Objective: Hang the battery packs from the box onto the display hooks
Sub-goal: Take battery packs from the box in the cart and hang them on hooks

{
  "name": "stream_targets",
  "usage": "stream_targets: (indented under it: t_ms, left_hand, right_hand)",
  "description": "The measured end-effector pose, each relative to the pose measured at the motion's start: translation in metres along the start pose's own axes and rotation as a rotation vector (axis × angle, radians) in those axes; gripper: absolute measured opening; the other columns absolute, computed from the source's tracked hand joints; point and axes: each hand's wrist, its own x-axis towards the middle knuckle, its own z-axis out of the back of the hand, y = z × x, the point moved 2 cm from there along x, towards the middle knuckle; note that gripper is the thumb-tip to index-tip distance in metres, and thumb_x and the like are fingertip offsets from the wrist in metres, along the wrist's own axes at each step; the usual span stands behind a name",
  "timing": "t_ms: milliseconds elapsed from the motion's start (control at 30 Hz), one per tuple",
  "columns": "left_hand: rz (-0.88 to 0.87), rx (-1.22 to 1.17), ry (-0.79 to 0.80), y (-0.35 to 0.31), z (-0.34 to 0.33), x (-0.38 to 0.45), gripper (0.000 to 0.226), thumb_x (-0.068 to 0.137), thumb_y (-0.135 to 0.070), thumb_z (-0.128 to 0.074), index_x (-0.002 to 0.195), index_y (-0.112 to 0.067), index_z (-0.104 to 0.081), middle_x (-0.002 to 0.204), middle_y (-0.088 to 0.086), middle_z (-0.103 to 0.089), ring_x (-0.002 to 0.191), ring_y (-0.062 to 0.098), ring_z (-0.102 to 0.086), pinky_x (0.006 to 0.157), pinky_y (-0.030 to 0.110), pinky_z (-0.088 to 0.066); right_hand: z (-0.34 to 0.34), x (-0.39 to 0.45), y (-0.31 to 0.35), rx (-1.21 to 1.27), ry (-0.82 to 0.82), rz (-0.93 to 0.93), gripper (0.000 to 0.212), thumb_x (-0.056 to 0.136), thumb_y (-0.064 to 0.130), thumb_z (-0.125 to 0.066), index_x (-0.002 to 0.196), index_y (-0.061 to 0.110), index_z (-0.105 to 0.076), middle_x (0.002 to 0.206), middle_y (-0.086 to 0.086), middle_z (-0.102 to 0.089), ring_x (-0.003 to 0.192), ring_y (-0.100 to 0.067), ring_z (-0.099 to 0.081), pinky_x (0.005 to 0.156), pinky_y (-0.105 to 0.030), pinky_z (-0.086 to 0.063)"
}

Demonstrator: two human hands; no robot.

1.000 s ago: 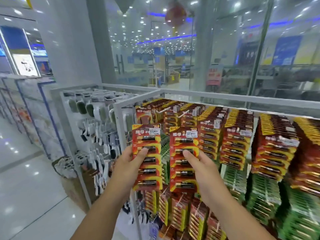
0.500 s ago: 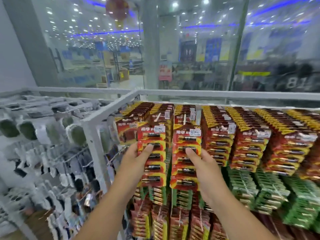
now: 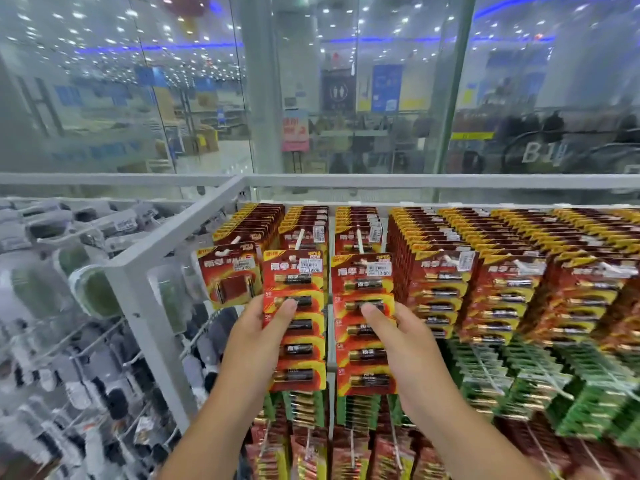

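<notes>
The left hand (image 3: 256, 344) grips a red battery pack (image 3: 294, 320) along its left edge, thumb pressed on the front at the second battery from the top; the right hand (image 3: 408, 348) grips a second red pack (image 3: 363, 323) along its right edge, thumb likewise on the front. Both packs are held upright, side by side and just apart, in front of two white display hooks (image 3: 298, 239) that project at 12 o'clock from them. Full rows of hung red packs (image 3: 446, 278) lie at 3 o'clock, green packs (image 3: 485, 375) at 4 o'clock, and the white rack frame (image 3: 152, 306) at 9 o'clock.
</notes>
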Motion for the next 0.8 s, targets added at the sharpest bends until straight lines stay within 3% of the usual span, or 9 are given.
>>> stream_targets:
  t_ms: [100, 233, 400, 500, 567, 667, 733, 800]
  left_hand:
    - [0.020, -0.016, -0.005, 0.003, -0.001, 0.008, 0.018, 0.101, -0.043, -0.063, 0.118, -0.039, -0.066, 0.107, -0.011, -0.080, 0.096, 0.016, -0.078, 0.087, 0.050, -0.062]
    - [0.012, -0.008, 0.006, 0.004, -0.005, 0.022, 0.028, 0.098, -0.049, -0.065, 0.125, -0.040, -0.064, 0.109, -0.013, -0.079, 0.099, 0.015, -0.077, 0.087, 0.049, -0.063]
    - [0.074, -0.065, -0.009, 0.008, -0.018, 0.049, 0.020, 0.101, -0.041, -0.065, 0.119, -0.034, -0.067, 0.103, -0.006, -0.081, 0.091, 0.019, -0.079, 0.082, 0.048, -0.064]
    - [0.093, -0.064, -0.047, 0.015, -0.026, 0.067, 0.024, 0.099, -0.042, -0.068, 0.120, -0.031, -0.070, 0.103, -0.005, -0.081, 0.093, 0.022, -0.079, 0.085, 0.051, -0.064]
    - [0.068, -0.050, -0.095, 0.022, -0.029, 0.081, 0.026, 0.096, -0.048, -0.071, 0.118, -0.035, -0.071, 0.106, -0.009, -0.080, 0.098, 0.021, -0.078, 0.089, 0.052, -0.063]
    - [0.041, -0.023, -0.125, 0.030, -0.033, 0.094, 0.030, 0.095, -0.053, -0.069, 0.120, -0.037, -0.068, 0.115, -0.013, -0.076, 0.109, 0.017, -0.072, 0.096, 0.049, -0.059]
    - [0.029, 0.009, -0.151, 0.033, -0.032, 0.099, 0.041, 0.094, -0.058, -0.068, 0.125, -0.032, -0.064, 0.120, -0.014, -0.072, 0.113, 0.013, -0.067, 0.099, 0.043, -0.055]
    - [0.015, 0.007, -0.163, 0.038, -0.032, 0.104, 0.054, 0.092, -0.061, -0.068, 0.134, -0.028, -0.060, 0.128, -0.011, -0.068, 0.118, 0.014, -0.064, 0.102, 0.043, -0.053]
  right_hand:
    - [-0.004, 0.004, -0.001, 0.003, 0.001, -0.023, 0.017, 0.100, 0.046, -0.063, 0.110, 0.037, -0.074, 0.102, 0.015, -0.080, 0.090, -0.004, -0.076, 0.080, -0.035, -0.060]
    - [-0.008, 0.021, -0.006, 0.030, -0.076, -0.039, 0.027, 0.097, 0.051, -0.066, 0.118, 0.035, -0.073, 0.114, 0.014, -0.077, 0.107, -0.013, -0.074, 0.098, -0.048, -0.057]
    - [-0.017, 0.052, -0.010, 0.008, -0.186, -0.004, 0.027, 0.095, 0.055, -0.068, 0.118, 0.041, -0.072, 0.120, 0.018, -0.073, 0.120, -0.014, -0.065, 0.102, -0.048, -0.053]
    - [-0.019, 0.072, -0.010, -0.024, -0.195, 0.025, 0.023, 0.100, 0.049, -0.064, 0.119, 0.036, -0.067, 0.122, 0.023, -0.064, 0.128, -0.014, -0.056, 0.098, -0.038, -0.044]
    - [-0.019, 0.083, -0.012, -0.018, -0.204, 0.022, 0.039, 0.101, 0.048, -0.063, 0.137, 0.031, -0.059, 0.135, 0.019, -0.058, 0.136, -0.017, -0.050, 0.104, -0.038, -0.043]
    - [-0.021, 0.097, -0.020, -0.021, -0.260, 0.060, 0.036, 0.098, 0.054, -0.064, 0.126, 0.031, -0.064, 0.123, 0.015, -0.069, 0.121, -0.016, -0.063, 0.093, -0.034, -0.052]
    - [-0.024, 0.104, -0.029, -0.038, -0.271, 0.067, 0.051, 0.088, 0.069, -0.065, 0.125, 0.034, -0.064, 0.118, 0.013, -0.072, 0.114, -0.015, -0.067, 0.097, -0.043, -0.056]
    - [-0.024, 0.111, -0.034, -0.043, -0.299, 0.076, 0.057, 0.086, 0.071, -0.065, 0.128, 0.034, -0.063, 0.121, 0.012, -0.071, 0.113, -0.016, -0.067, 0.101, -0.048, -0.055]
